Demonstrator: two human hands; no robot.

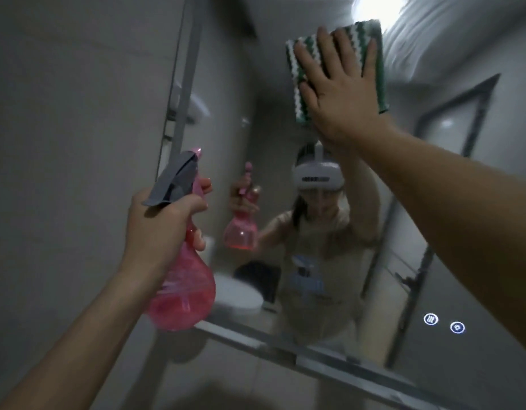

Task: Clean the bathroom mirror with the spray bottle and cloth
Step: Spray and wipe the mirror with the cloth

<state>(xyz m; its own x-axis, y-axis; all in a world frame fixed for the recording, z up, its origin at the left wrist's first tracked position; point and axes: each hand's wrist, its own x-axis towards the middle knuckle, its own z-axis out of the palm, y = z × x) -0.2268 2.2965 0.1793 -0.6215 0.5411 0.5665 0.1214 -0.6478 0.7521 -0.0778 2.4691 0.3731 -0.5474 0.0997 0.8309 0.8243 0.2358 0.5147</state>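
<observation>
Your flat right hand (pixel 341 84) presses the green-and-white striped cloth (pixel 377 69) near the wall mirror's (pixel 359 276) top edge.
Unwiped glass lies below it; your left hand (pixel 164 229) grips the pink plastic spray bottle (pixel 185 294) by the left edge.

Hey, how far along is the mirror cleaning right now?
Underway. The right hand presses the green-and-white cloth flat against the upper part of the mirror, so wiping is in hand. The left hand grips the pink spray bottle. Whether spray has gone on, and how much glass is already clean, cannot be told; the lower mirror probably remains.
</observation>
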